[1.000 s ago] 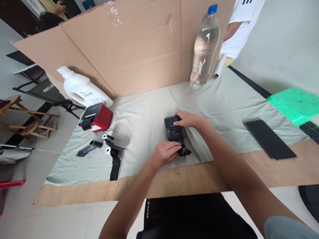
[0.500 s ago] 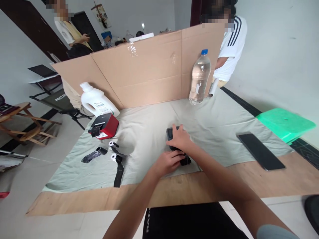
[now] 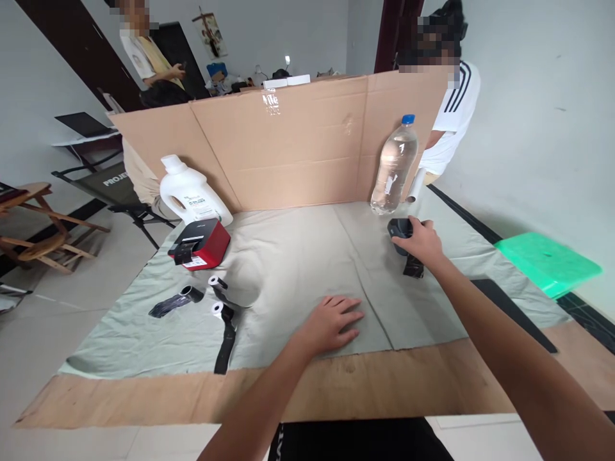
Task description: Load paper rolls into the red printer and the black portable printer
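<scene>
My right hand (image 3: 421, 242) grips a small black boxy device (image 3: 398, 229), which looks like a portable printer, at the right of the cloth. A shiny black strip (image 3: 414, 266) hangs from its near end. Fingers spread, my left hand (image 3: 334, 325) lies palm down on the grey-green cloth (image 3: 298, 269) near the front edge and holds nothing. Farther left sit a red and black printer (image 3: 204, 243) with a black strip at its front and several rolls with black tails, among them a dark-cored roll (image 3: 191, 294) and a white-cored roll (image 3: 220, 310).
A cardboard panel (image 3: 288, 153) stands across the back. Before it are a white jug (image 3: 195, 195) and a water bottle (image 3: 396, 166). A dark flat slab (image 3: 509, 310) lies under my right forearm; a green stool (image 3: 548, 262) is at the right. Two people are beyond the panel.
My right hand has carried the black device right and away from me. My left hand has come off it and now rests flat on the cloth. The view has shifted slightly.
</scene>
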`<state>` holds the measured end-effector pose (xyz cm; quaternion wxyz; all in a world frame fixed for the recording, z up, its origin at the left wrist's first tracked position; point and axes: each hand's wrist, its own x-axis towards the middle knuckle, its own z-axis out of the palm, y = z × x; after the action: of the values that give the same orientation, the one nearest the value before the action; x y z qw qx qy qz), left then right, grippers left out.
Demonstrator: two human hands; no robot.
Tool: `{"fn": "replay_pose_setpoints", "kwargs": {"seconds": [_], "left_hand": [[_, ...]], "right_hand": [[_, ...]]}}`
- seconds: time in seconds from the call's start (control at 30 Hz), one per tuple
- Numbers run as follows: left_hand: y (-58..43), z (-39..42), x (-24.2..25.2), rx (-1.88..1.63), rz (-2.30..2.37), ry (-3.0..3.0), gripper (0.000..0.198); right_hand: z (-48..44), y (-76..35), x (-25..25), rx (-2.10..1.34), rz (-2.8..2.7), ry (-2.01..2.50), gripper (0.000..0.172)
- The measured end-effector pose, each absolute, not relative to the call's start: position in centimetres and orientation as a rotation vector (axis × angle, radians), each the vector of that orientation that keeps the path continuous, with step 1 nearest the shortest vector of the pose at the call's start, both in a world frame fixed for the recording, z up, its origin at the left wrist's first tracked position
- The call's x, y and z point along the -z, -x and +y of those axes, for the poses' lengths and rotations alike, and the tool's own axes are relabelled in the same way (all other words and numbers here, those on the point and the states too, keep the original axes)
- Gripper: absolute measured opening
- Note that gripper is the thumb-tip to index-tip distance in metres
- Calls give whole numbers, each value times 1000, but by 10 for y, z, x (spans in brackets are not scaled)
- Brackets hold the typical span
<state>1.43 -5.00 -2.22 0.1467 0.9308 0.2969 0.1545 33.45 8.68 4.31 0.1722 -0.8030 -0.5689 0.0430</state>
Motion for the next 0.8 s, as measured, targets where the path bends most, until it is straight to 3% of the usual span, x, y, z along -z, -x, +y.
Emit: {"fn": "replay_pose_setpoints", "kwargs": {"seconds": [0.37,0.47,0.57,0.7,0.8], "left_hand": [[-15,-48,25,-502,859,-2651,37],[-10,-50,9,-681,860,-2673,31],[19,-57,-24,-1079,982,-2601,25],[113,-49,-67,-1699,1391,-2195,18],[211,-12,-77,-1949,1768,-1629,21]], "right_hand": [[102,-353,-19,-59,-1637,2445,90],[94,-328,-27,259,-1658,2301,90],[85,-282,-38,399,-1820,1969,81],[88,-183,-46,104,-2046,1520,59],[102,-84,-43,-311,-2115,1224,48]]}}
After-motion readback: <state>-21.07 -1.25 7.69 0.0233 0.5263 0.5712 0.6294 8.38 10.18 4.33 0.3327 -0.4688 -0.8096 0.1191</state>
